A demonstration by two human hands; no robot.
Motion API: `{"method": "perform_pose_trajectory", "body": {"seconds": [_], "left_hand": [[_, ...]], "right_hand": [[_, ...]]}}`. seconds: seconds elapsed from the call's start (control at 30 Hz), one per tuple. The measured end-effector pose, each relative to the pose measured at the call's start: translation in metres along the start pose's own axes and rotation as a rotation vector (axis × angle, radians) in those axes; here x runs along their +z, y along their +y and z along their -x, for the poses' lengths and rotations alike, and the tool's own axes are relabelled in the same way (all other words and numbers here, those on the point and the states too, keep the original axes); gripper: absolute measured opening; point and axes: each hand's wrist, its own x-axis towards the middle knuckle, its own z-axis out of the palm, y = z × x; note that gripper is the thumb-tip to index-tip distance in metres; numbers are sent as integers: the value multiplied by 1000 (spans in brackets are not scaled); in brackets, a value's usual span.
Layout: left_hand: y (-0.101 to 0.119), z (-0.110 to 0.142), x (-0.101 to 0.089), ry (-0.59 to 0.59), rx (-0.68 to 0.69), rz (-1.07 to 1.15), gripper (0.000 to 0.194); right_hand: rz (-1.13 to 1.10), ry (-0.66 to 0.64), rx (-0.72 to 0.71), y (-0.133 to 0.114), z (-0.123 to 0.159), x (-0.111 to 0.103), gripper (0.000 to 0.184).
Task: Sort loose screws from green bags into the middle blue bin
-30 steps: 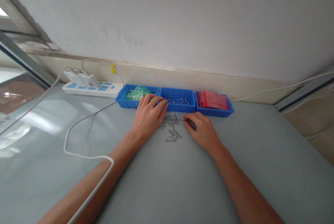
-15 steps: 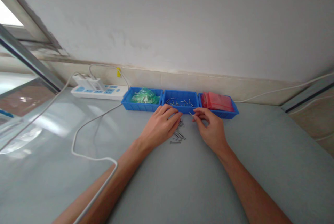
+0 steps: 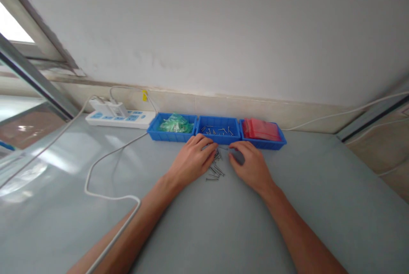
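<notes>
My left hand is palm-down with fingers curled, its fingertips at the left edge of a small heap of metal nails; whatever the fingers hold is hidden. My right hand is on the other side of the heap, thumb and index finger apart. A single thin nail shows in the gap between both hands' fingertips, close to the right index finger. More nails lie loose on the grey table just in front. Behind the hands, the middle blue tray has several nails in it.
A left blue tray has green plastic bags in it. Red plastic bags fill the right blue tray. A white power strip with plugged-in chargers is at the back left; its white cable crosses my left forearm.
My left hand has come back from beside the trays to the nail heap. The right hand held a nail half a second ago; its thumb and index finger are now apart, lower beside the heap.
</notes>
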Motion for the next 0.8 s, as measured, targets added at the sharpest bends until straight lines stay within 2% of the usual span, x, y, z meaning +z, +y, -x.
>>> {"method": "perform_pose_trajectory", "body": {"seconds": [0.07,0.13,0.3,0.5,0.6,0.8], "left_hand": [[-1,0,0,-7,-10,-3,23],[-1,1,0,-18,-7,-2,24],[2,-1,-2,-27,2,9,25],[2,0,-3,-26,-13,9,24],[1,1,-2,-26,-13,-4,22],[2,0,-3,-31,-8,-18,23]], "right_hand": [[76,-105,-72,-3,1,4,21],[121,-151,-89,-3,1,7,21],[161,-120,-69,3,1,8,23],[94,-112,-98,-2,2,8,28],[78,-140,-131,-4,2,10,24],[110,-119,-74,4,2,10,21]]}}
